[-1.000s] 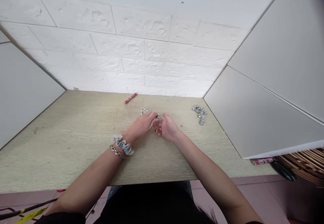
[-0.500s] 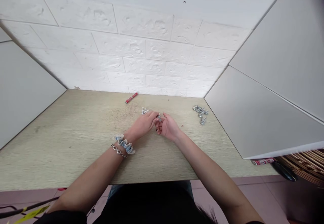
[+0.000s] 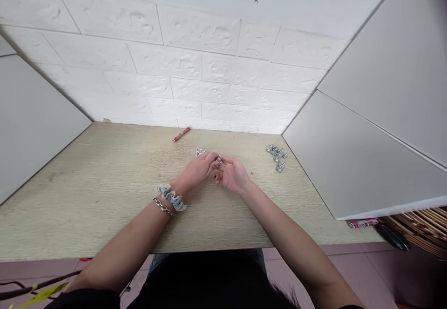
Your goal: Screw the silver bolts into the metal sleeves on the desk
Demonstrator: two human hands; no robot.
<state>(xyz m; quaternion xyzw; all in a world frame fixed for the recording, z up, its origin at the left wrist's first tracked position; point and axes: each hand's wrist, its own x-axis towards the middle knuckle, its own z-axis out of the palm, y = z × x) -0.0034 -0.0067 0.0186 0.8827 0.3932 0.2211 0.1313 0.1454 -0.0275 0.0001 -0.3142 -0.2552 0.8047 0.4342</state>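
Note:
My left hand (image 3: pixel 199 170), with a scrunchie and a chain bracelet at the wrist, pinches a small silver metal piece (image 3: pixel 219 160) above the middle of the table. Facing it, my right hand (image 3: pixel 236 177) is turned palm up, its thumb and fingertips closed on the same piece. Fingers partly hide the piece, so its full shape does not show. Just behind my left hand lies a small group of white-and-silver pieces (image 3: pixel 199 152), partly covered by the hand. Off to the right, several silver metal pieces with round bases and thin stems (image 3: pixel 276 152) lie in a loose cluster.
A red pen-like stick (image 3: pixel 181 134) lies near the brick-patterned wall (image 3: pixel 185 67). Grey-white panels bound the wooden table (image 3: pixel 104 183) on both sides. Beyond the right panel are another red-and-white stick (image 3: pixel 363 223), a black object (image 3: pixel 393 237) and a woven basket (image 3: pixel 422 227).
My right thumb has come down from a raised position toward the metal piece. My right fingers have shifted slightly; my left hand stays nearly in place.

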